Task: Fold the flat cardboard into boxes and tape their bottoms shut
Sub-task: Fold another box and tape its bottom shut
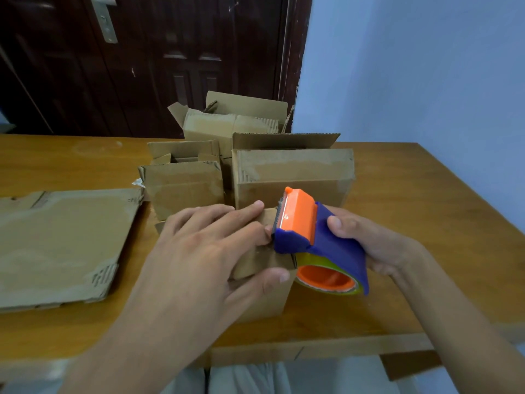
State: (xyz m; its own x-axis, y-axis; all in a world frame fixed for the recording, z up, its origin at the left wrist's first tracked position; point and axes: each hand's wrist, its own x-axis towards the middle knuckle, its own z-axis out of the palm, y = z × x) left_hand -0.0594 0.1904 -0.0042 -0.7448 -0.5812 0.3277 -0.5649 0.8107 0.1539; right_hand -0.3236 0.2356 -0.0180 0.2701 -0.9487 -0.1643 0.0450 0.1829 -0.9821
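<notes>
I have the small box (264, 282) at the near middle of the table (397, 280), bottom flaps up, with my left hand (216, 251) spread over it: fingers straight and pressing the flaps flat, thumb hooked down the near right side. My right hand (369, 245) is wrapped around the blue and orange tape dispenser (312, 240), whose toothed end sits at the box's right edge, touching my left fingertips or nearly so; my hand hides the exact contact. The seam seems to run left to right under my palm, so I judge the pull has to travel leftward along it, and my left hand lies in that path. Folded boxes (292, 174) stand just beyond, flat cardboard (62, 245) to the left.
</notes>
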